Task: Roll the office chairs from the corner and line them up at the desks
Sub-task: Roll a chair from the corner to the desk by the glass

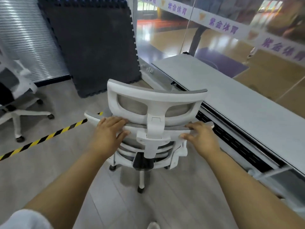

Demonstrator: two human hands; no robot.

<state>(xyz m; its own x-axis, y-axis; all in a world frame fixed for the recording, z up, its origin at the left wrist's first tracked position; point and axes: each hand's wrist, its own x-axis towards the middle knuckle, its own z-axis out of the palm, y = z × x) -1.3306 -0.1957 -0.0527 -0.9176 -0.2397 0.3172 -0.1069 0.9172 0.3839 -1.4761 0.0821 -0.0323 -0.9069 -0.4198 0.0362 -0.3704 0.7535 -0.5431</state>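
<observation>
The left hand (pixel 109 129) and right hand (pixel 200 138) each wrap a grip over the office chair (pixel 155 96) back's top rim, fingers over, thumb behind, one on either side of centre, probably to steer it straight. It stands just beside the long table (pixel 231 100); a second chair (pixel 16 90) waits well apart at left.

On my feed, the chair (pixel 156 98) has a white frame with grey mesh panels, and its hub and casters are black. I see yellow-and-black diagonal-striped tape (pixel 42 139) on a pale grey wood-grain floor (pixel 49 176). The mat (pixel 92 47) is charcoal and speckled, the desk (pixel 231 103) light grey. A white band (pixel 222 25) carries purple characters.
</observation>
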